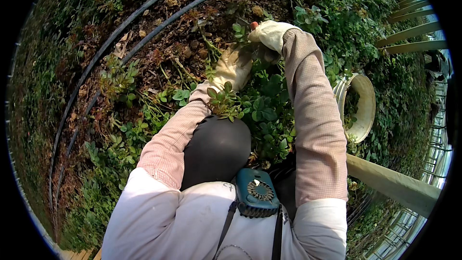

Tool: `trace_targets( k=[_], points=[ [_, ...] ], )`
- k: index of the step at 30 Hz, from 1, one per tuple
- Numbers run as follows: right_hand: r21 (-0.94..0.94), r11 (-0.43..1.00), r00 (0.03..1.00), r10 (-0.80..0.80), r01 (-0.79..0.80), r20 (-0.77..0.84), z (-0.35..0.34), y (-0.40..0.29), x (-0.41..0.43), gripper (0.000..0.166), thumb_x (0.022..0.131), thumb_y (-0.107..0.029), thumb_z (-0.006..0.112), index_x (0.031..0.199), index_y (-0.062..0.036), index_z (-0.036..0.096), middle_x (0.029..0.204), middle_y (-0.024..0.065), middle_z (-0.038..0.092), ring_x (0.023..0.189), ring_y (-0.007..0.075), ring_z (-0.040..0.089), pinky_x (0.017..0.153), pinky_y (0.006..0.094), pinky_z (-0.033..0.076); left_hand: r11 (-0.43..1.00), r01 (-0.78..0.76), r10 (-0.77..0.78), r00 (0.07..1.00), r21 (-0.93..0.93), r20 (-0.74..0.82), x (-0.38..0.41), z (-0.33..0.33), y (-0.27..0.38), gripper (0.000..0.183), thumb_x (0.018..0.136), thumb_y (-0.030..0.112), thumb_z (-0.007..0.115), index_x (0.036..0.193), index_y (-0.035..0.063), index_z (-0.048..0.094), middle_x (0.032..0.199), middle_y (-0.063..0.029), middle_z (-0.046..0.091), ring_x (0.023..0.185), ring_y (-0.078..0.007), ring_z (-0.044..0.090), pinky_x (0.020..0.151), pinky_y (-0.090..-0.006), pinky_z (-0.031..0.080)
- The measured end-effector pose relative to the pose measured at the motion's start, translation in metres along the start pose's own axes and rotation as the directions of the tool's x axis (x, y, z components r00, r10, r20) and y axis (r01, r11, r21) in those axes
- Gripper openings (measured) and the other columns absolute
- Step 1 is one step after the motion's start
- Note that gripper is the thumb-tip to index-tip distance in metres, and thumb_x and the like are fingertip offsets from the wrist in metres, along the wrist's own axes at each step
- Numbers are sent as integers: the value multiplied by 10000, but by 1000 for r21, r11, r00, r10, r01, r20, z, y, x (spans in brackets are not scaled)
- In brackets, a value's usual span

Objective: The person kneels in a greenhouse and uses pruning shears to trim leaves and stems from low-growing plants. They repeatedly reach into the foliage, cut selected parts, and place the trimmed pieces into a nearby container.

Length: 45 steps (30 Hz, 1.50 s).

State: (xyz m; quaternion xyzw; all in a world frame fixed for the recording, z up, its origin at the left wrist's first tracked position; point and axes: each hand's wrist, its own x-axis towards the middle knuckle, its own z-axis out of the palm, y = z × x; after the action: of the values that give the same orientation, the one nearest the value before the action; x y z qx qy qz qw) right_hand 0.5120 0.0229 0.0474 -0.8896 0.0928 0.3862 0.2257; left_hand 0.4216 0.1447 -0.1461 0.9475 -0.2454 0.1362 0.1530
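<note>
My left hand point(234, 66), in a soiled cream work glove, reaches in among green leafy stems point(213, 47) just beyond my knee. Its fingers are partly hidden by leaves and shadow, so whether they grip a stem is unclear. Close beside it on the right, my right hand point(272, 38) wears a pale glove, with its fingers curled and turned towards the left hand. A small red tip point(254, 25) shows at the front of this glove; what it belongs to cannot be made out. Leaves point(238, 30) touch or overlap the right fingertips.
Two dark irrigation hoses point(144, 39) curve over brown soil at the left. A white ribbed bucket point(364, 108) lies tipped among plants at the right, near a wooden beam point(393, 182). Wooden slats point(411, 32) stand at upper right. A blue portable fan point(258, 191) hangs at my chest.
</note>
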Motion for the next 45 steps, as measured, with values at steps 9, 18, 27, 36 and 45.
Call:
trace_targets(
  k=[9, 18, 27, 36, 45],
  points=[
    [-7, 999, 999, -31, 31, 12, -5, -8, 17, 457, 948, -423, 533, 1193, -44, 610, 1007, 120, 675, 867, 241, 651, 790, 363, 517, 987, -62, 30, 978, -149, -205, -5, 35, -15, 496, 732, 222, 686, 1191, 59, 588, 1273, -139, 568, 1243, -356, 483, 1042, -490, 421],
    [-89, 989, 993, -117, 118, 16, 1, -7, 61, 475, 956, -430, 503, 1219, -51, 615, 1102, 132, 667, 1009, 279, 634, 865, 368, 491, 992, 54, -81, 965, -112, -248, 0, 62, -10, 415, 774, 258, 653, 1177, 160, 635, 1248, -94, 584, 1248, -297, 481, 1025, -529, 412],
    [-302, 930, 974, -227, 211, -18, 48, 21, 27, 511, 936, -476, 491, 1059, -16, 675, 1029, 201, 676, 1012, 362, 627, 878, 424, 459, 998, 46, -46, 999, 45, -7, -10, 91, -21, 430, 879, 338, 585, 1288, 207, 567, 1362, -36, 528, 1316, -269, 415, 1094, -523, 320],
    [-609, 774, 960, -269, 172, -71, 41, 100, 39, 305, 922, -218, 555, 1171, -67, 645, 1060, 147, 661, 994, 301, 652, 856, 371, 542, 481, -100, 133, 990, 871, 40, -23, 142, -77, 479, 920, 346, 506, 1369, 180, 479, 1441, -28, 460, 1373, -262, 351, 1175, -493, 196],
    [252, 950, 928, 253, -185, -274, 93, 195, 10, 481, 888, -431, 538, 1099, -11, 642, 1008, 210, 684, 989, 340, 643, 875, 397, 483, 929, 97, 63, 909, -356, 412, 9, -27, -21, 332, 913, 268, 575, 1220, 148, 611, 1086, -75, 615, 1024, -274, 546, 926, -402, 439]
  ],
)
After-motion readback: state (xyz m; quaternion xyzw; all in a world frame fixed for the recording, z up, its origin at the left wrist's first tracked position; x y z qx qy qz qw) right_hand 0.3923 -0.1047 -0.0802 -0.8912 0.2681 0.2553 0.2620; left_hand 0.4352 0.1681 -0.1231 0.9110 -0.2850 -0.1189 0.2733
